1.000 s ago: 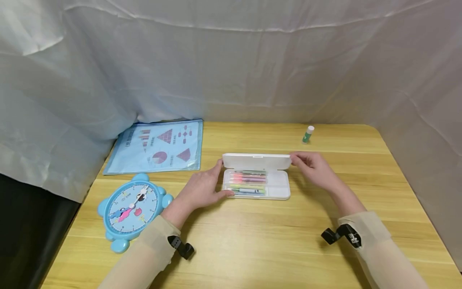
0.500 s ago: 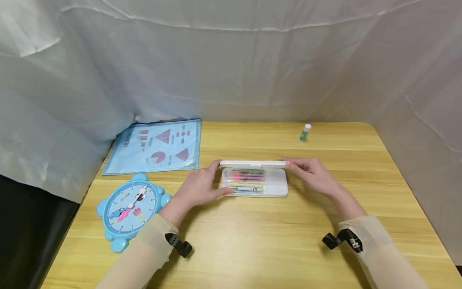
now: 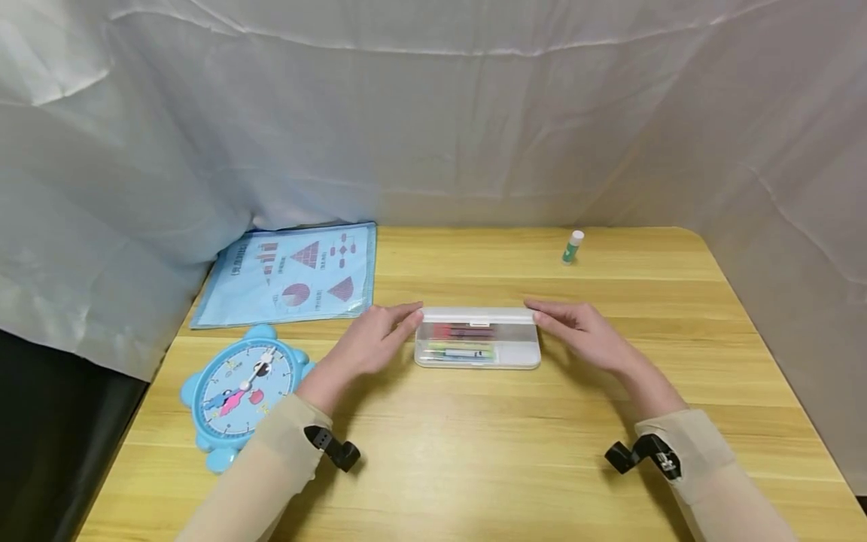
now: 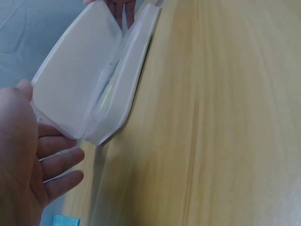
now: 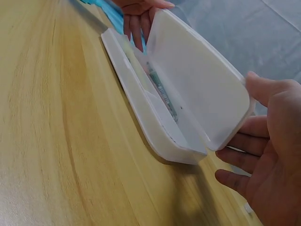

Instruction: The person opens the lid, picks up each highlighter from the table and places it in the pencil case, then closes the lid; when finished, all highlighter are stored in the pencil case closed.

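A white plastic pencil case lies on the wooden table with its hinged lid partly raised and tilted over the tray. Through the gap, several coloured pens show in the left compartment; one green-marked pen appears in the right wrist view. My left hand pinches the lid's left end, thumb on the edge and fingers behind it. At the opposite end my right hand grips the lid in the same way, its lower fingers spread behind the lid in the right wrist view.
A blue toy clock lies at the left, close to my left forearm. Behind it sits a blue printed folder by the curtain. A green and white glue stick stands at the back right.
The lid has swung down toward the tray, now partly covering the pens. My left hand's thumb has shifted from the tray's front corner up to the lid; my right hand has moved with the lid.
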Action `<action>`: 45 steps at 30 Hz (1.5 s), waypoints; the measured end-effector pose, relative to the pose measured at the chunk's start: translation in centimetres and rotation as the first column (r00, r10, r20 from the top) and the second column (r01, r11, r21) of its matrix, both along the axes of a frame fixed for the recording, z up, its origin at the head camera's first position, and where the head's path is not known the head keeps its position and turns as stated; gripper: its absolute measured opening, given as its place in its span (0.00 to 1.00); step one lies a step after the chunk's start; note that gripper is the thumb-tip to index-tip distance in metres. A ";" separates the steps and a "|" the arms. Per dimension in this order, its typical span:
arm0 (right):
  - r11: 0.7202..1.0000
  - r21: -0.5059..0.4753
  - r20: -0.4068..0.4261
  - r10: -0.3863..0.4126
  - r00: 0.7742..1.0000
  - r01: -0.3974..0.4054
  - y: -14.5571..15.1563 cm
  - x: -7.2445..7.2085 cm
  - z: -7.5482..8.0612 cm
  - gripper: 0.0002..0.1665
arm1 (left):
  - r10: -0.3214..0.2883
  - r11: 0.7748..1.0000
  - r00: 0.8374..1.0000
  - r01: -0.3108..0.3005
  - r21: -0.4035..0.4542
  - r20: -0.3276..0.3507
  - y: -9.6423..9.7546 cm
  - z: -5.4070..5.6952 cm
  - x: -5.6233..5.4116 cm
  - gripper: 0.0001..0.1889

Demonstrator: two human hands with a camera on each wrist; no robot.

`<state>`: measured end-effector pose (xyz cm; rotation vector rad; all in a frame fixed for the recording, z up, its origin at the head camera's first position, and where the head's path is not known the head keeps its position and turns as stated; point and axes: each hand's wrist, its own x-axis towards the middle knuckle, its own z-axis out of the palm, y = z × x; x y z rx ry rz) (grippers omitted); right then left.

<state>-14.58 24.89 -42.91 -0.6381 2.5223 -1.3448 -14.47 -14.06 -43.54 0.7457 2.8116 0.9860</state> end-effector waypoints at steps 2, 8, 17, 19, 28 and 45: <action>1.000 0.008 0.018 -0.001 1.000 0.001 0.1 0.0 0.0 0.30 | -0.018 1.000 0.999 0.017 0.014 0.032 -0.1 0.1 -0.1 0.37; 0.999 0.046 0.069 0.016 0.997 -0.019 0.3 0.1 0.1 0.40 | -0.034 0.999 0.991 0.033 0.013 0.128 -0.3 0.0 0.0 0.43; 0.985 0.161 -0.032 0.063 0.997 -0.057 0.2 0.5 -0.2 0.53 | -0.045 0.999 0.980 0.048 -0.011 0.194 -0.3 -0.2 0.2 0.50; 0.982 0.180 -0.043 0.060 0.997 -0.051 0.1 0.5 -0.4 0.55 | -0.051 0.998 0.983 0.055 -0.017 0.174 -0.3 -0.2 0.2 0.50; 0.968 0.249 -0.079 0.049 0.996 -0.028 -0.5 0.9 -0.8 0.59 | -0.051 0.994 0.990 0.063 -0.092 0.128 0.2 -0.2 0.7 0.49; 0.973 0.229 -0.137 0.046 0.989 -0.014 -0.1 1.7 -0.7 0.56 | -0.062 0.979 0.998 0.057 -0.196 -0.021 0.7 0.1 1.5 0.49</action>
